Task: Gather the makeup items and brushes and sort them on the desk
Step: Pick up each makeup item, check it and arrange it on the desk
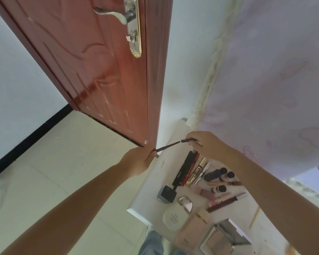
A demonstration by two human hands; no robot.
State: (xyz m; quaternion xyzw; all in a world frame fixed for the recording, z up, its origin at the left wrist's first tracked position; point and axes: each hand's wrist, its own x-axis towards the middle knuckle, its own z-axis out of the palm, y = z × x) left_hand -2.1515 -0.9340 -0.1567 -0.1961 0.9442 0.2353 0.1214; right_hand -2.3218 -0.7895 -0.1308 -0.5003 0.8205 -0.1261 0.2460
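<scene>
**A:** Head view: what are the hands doing?

**B:** Both are raised above the far end of the white table (149, 183). The left hand (136, 161) pinches the lower end of a thin dark makeup pencil (167, 146). The right hand (208, 144) pinches a short black cap (189, 140) just off the pencil's upper tip, a small gap between the two pieces.

**A:** And the makeup on the table?

**B:** Laid out in rows beneath the right forearm. A long black flat case with pale lettering (184, 167) lies beside a red tube (191, 167), then a gold mascara tube (196, 171) and a silver-tipped pen (203, 171). To their right lie a dark blue bottle with a black cap (215, 174) and two small black-capped bottles (227, 176) (219, 189).

**A:** Nearer the camera?

**B:** A square black-lidded jar (167, 194), a cream oval compact (175, 217), a mauve lipstick tube (204, 191), a long brown pencil with a silver end (226, 201), a beige flat box (191, 232) and an open mirrored palette (221, 240).

**A:** The setting?

**B:** A reddish-brown wooden door with a brass handle plate (99, 70) stands ajar behind the hands, pale floor tiles (63, 172) lie to the left, and a lilac printed cloth (274, 80) hangs at right.
</scene>
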